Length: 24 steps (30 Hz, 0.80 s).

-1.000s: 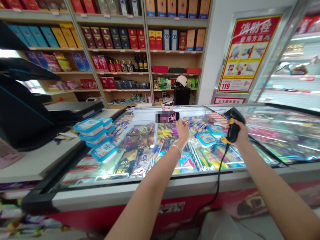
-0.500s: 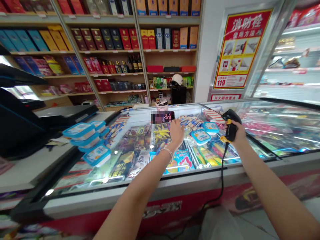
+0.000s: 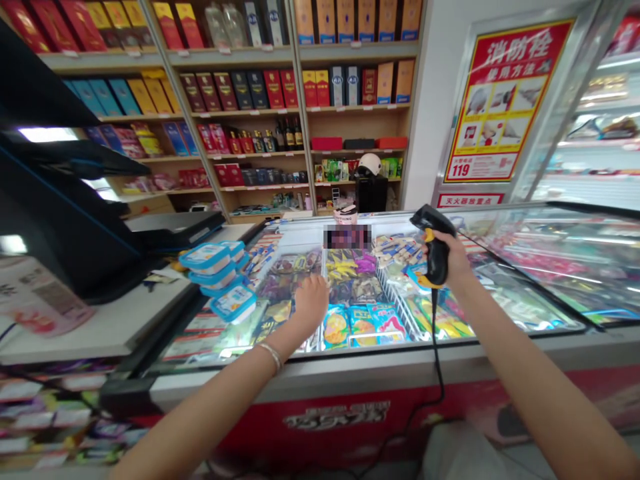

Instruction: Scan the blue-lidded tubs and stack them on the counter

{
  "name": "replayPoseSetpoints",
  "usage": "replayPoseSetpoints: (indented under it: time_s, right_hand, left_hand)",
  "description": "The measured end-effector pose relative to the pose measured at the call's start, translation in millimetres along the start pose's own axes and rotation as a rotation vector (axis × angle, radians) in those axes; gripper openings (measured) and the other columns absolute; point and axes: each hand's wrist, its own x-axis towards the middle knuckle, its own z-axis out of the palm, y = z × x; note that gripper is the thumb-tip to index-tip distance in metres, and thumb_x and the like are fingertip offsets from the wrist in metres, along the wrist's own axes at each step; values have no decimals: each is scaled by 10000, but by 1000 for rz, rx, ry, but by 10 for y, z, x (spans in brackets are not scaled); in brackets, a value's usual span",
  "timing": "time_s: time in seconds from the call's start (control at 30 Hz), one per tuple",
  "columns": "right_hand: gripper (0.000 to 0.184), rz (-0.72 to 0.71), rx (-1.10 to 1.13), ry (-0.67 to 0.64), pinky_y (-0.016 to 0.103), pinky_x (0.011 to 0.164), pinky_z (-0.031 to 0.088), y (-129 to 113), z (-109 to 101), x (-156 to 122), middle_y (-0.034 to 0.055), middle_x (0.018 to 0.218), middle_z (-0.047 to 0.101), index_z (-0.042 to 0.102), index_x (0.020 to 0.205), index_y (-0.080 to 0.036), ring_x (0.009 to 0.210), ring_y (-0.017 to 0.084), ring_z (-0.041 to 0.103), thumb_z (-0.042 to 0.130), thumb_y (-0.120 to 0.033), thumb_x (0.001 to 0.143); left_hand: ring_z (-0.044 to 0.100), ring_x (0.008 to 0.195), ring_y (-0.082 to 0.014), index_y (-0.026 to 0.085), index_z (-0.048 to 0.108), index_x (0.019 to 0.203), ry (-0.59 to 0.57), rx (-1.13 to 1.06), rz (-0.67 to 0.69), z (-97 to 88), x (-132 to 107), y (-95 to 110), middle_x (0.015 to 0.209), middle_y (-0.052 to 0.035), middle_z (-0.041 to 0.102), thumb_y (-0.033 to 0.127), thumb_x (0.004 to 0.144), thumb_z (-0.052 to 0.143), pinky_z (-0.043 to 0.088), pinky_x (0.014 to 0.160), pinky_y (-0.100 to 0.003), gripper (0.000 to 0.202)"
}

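Observation:
My right hand (image 3: 454, 257) is wrapped round the handle of a black and yellow barcode scanner (image 3: 436, 257), which is held over the freezer with its cable hanging down. Partly hidden behind the scanner, a blue-rimmed tub (image 3: 413, 275) lies on the glass. My left hand (image 3: 311, 301), a bracelet on its wrist, hovers over the freezer's glass top with loosely bent fingers and nothing in it. To its left several blue-rimmed white tubs (image 3: 233, 304) stand stacked. A phone (image 3: 347, 237), its screen blurred out, leans against a cup (image 3: 346, 215) at the far edge.
Bagged ice creams fill the chest freezer (image 3: 350, 363) under the glass. On the left counter (image 3: 95, 333) are a dark screen stand (image 3: 65, 220) and a pinkish container (image 3: 43, 297). Shelves of boxes (image 3: 250, 90) line the back wall, and a white helmet (image 3: 370, 164) sits behind the freezer.
My left hand has drawn back from the phone, towards me and to the left. The scanner has moved left and up a little, now covering part of the tubs. The view has turned left.

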Motion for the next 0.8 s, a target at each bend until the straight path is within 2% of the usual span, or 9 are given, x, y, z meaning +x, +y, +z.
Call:
replayPoseSetpoints:
  time_s: [0.17,0.3,0.43,0.53,0.63,0.8]
  right_hand:
    - [318,41,-59,-138,223,369,445,350,645,55,-3,640,646,543,851,-209,439,128,566,745,-291,620]
    - [319,151,-43,-142,228,363,437,728,952,130,-8,580,632,509,817,-214,412,130,550,733,-270,597]
    - [363,231,-60,-99,233,349,434,1099,983,70,-16,559,631,490,846,-226,404,138,546,741,-268,587]
    - [402,284,-105,-162,243,360,449,1288,890,4,-15,590,651,482,878,-236,420,149,567,760,-282,592]
    - [404,329,-138,-219,244,363,454,1361,827,-20,0,625,672,484,885,-236,431,153,580,766,-295,602]
    - [395,359,-141,-201,243,346,447,1336,868,-52,-12,590,655,494,903,-235,409,154,571,764,-283,618]
  left_hand:
    - [561,1073,-350,4,593,1130,52,28,-179,92,457,-554,1125,-266,596,156,910,346,475,817,-418,364]
    - [541,1122,-375,16,663,1031,91,90,-226,45,552,-844,1157,-274,583,62,872,292,460,839,-433,406]
    - [609,1053,-346,63,680,1033,33,57,-236,-47,473,-964,1115,-243,622,57,860,314,479,814,-401,404]
    - [648,1003,-324,59,649,1085,9,35,-233,-85,452,-1016,1036,-232,666,45,846,342,486,817,-389,389]
    - [664,970,-312,69,649,1066,15,60,-224,-90,479,-1060,967,-212,696,48,831,371,488,840,-398,364]
    - [654,990,-313,119,692,998,-29,61,-209,-76,496,-1095,989,-195,694,69,824,401,516,770,-377,342]
